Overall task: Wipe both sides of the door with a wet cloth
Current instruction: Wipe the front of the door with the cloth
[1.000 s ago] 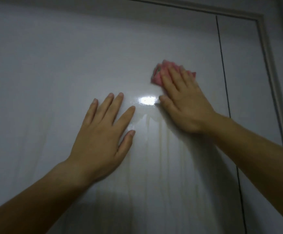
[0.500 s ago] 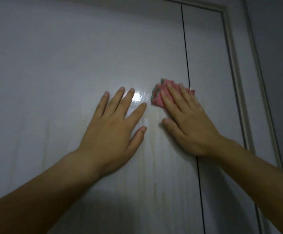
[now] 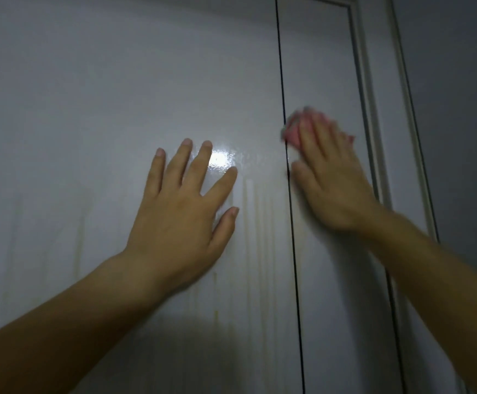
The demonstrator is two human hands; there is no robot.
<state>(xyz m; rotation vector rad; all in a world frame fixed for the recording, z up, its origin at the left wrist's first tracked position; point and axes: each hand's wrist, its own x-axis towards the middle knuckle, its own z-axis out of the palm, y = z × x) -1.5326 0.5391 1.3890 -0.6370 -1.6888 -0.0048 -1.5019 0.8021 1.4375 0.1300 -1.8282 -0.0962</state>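
Since half a second ago the right hand (image 3: pixel 331 180) slides rightward with the pink cloth (image 3: pixel 292 134) — both now lie past the dark vertical seam (image 3: pixel 281 81), on the narrow panel beside the moulded frame (image 3: pixel 363 109). Its blurred fingers lie fairly straight over the cloth, pressing it against the door (image 3: pixel 89 95) rather than clutching it. The left hand (image 3: pixel 180 214) rests flat, fingers spread, holding nothing — next to a bright glare (image 3: pixel 220 160) above wet streaks (image 3: pixel 255 223).
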